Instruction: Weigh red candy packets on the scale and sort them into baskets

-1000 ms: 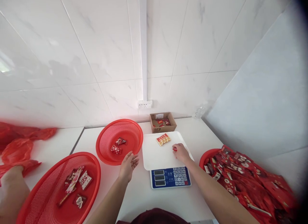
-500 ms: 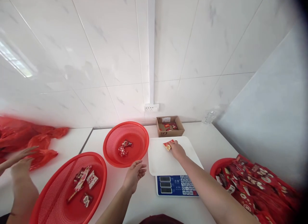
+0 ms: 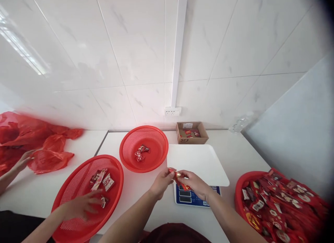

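Right now both of my hands pinch one small red packet (image 3: 186,187), my left hand (image 3: 162,183) gripping its upper end with thumb and fingers, my right hand (image 3: 194,184) closed on its other side. The packet is tilted, in front of the near edge of the white tray (image 3: 197,163) and partly over the blue scale (image 3: 185,198) beneath it. Beyond the tray sits a cardboard box (image 3: 193,140) with red packets inside. To my left, a round red basket (image 3: 156,150) holds a few sweets (image 3: 140,156); nearer, a co-worker's hand (image 3: 82,205), blurred, reaches over a larger red basket (image 3: 119,180). To my right, a red tub (image 3: 238,197) is heaped with wrapped snacks (image 3: 281,204).
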Tool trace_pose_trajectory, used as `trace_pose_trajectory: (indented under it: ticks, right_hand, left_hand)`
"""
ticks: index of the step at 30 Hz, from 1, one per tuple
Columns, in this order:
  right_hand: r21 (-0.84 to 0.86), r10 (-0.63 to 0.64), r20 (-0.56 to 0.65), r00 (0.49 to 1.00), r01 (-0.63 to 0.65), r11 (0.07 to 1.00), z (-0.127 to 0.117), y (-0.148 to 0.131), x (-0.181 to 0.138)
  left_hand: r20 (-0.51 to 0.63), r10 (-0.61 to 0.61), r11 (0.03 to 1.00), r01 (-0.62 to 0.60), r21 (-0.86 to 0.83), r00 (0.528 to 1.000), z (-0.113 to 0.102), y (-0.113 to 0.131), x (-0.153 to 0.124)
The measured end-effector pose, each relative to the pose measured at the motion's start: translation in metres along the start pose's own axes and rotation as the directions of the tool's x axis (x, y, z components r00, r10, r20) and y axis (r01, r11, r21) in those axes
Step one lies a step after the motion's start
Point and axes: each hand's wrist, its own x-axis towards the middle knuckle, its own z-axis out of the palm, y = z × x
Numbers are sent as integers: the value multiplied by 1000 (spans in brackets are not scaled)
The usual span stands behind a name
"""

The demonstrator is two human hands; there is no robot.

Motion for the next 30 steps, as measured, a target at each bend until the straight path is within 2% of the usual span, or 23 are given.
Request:
trace_pose_trajectory:
  ticks: [2, 4, 6, 9, 12, 14, 17, 20, 22, 24, 26, 30]
  right_hand:
    - [44, 10, -191, 982, -2, 999, 1, 4, -2]
    - [47, -31, -353, 935, 51, 998, 2, 6, -2]
    - [-47, -124, -430, 894, 115, 992, 6, 3, -3]
    - [-304, -258, -405, 877, 137, 943, 18, -3, -7]
    - [-483, -320, -358, 877, 119, 868, 28, -5, -13]
    - [-487, -297, -312, 902, 116, 865, 30, -4, -18]
    - [-384, -231, -233, 945, 128, 914, 26, -2, -24]
    - [-261, -205, -264, 942, 135, 956, 21, -3, -28]
    - [-268, -243, -383, 891, 145, 953, 20, -3, -28]
    - [-350, -318, -487, 813, 152, 924, 23, -1, -27]
    - [-455, -405, -510, 759, 161, 876, 28, 1, -25]
    - [-626, -527, -490, 694, 140, 767, 37, 6, -24]
  left_hand:
    - [-88, -17, 999, 14, -35, 996, -2, -6, 3]
    - [-130, -25, 993, 10, -113, 991, -3, -12, 3]
    - [-106, -71, 980, 49, -194, 992, 2, -14, 0]
    - [-22, -162, 948, 149, -282, 987, 14, -12, -9]
    - [81, -179, 931, 195, -308, 980, 23, -9, -19]
    - [122, -181, 930, 210, -300, 976, 23, -10, -22]
    - [137, -176, 921, 213, -328, 975, 19, -15, -22]
    - [182, -168, 892, 227, -390, 969, 17, -16, -22]
    - [232, -176, 862, 264, -432, 957, 18, -13, -22]
    - [288, -197, 826, 317, -466, 937, 21, -10, -24]
    - [334, -189, 798, 343, -496, 923, 25, -7, -26]
    - [398, -161, 776, 364, -514, 903, 29, -6, -31]
